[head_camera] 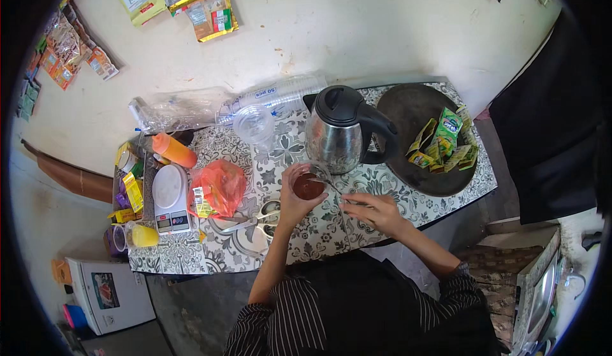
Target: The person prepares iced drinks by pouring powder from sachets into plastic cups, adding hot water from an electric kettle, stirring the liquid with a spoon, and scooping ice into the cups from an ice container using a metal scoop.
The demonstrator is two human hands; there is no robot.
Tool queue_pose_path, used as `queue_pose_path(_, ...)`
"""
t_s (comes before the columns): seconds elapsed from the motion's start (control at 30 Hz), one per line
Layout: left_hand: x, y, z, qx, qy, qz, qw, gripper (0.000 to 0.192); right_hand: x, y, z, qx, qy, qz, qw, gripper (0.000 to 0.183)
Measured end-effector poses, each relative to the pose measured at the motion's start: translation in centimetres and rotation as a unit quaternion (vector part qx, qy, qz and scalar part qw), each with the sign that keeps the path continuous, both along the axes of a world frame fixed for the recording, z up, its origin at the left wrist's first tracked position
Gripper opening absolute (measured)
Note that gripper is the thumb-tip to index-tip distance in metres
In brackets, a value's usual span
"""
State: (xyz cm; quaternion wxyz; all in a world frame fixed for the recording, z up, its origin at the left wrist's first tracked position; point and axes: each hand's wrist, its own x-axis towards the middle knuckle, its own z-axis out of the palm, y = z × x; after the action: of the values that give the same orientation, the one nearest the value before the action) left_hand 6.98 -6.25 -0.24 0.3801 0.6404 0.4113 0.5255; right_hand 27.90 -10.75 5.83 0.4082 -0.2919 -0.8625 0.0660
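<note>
My left hand (297, 206) is wrapped around a clear plastic cup (319, 168) partly filled with reddish-brown liquid (307, 187). A metal spoon (330, 182) slants into the cup, its handle pinched in the fingers of my right hand (375, 211). Right behind the cup stands a steel electric kettle (330, 141) with a black lid and handle. Scissors (256, 219) with pale handles lie on the patterned tabletop (320, 234), left of my left hand. The spoon's tip is hard to make out in the liquid.
A round dark tray (404, 117) with green sachets (447, 141) is at the right. Plastic cups (287, 93) lie along the back, near one upright cup (253, 124). Leftward are a red plastic bag (222, 184), a kitchen scale (172, 219), an orange squeeze bottle (174, 150) and a yellow-filled cup (145, 236).
</note>
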Motion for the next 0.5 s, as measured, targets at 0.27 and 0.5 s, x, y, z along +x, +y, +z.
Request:
queue_pose_path(0.27,-0.2,-1.0,-1.2,-0.061,-0.041,0.06,0.996,0.086,1.1,-3.6,-3.6,-0.063,0.009,-0.029,0.998,0.037)
queue_pose_path(0.5,-0.2,-1.6,-0.7,-0.057,-0.058,0.075,0.994,0.084,2.5,-6.1,-9.8,-0.258,-0.123,-0.085,0.954,0.047)
